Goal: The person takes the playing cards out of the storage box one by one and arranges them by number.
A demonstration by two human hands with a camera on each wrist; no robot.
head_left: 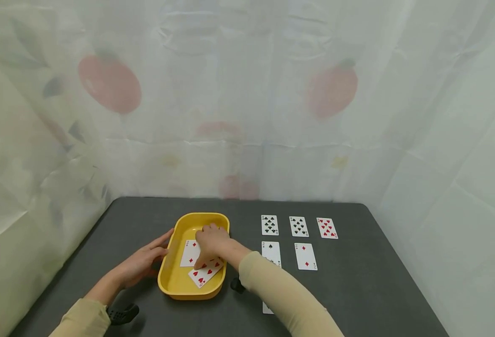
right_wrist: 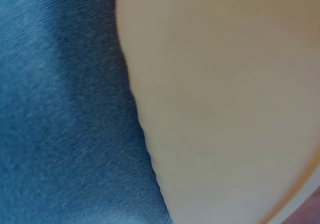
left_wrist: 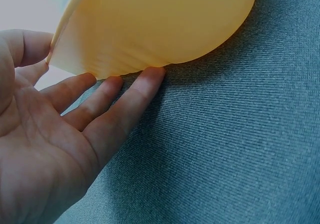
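Observation:
A yellow tray (head_left: 179, 285) sits on the dark table (head_left: 357, 290) and holds two playing cards. One is a diamonds card (head_left: 188, 253) lying flat. The other is a hearts card (head_left: 205, 274) lying askew toward the near right wall. My right hand (head_left: 208, 255) reaches into the tray, fingers curled down onto the hearts card's far edge. My left hand (head_left: 156, 250) lies flat on the table with straight fingers touching the tray's left outer wall. In the left wrist view, the fingertips (left_wrist: 152, 75) touch the tray (left_wrist: 160, 24). The right wrist view shows only the tray wall (right_wrist: 225, 109) and cloth.
Right of the tray, face-up cards lie in rows: a clubs card (head_left: 269, 225), a second black card (head_left: 299, 226), a hearts card (head_left: 327, 228) and a diamonds card (head_left: 305, 256). My right forearm partly covers two more cards (head_left: 271, 251). White sheeting hangs behind and beside the table.

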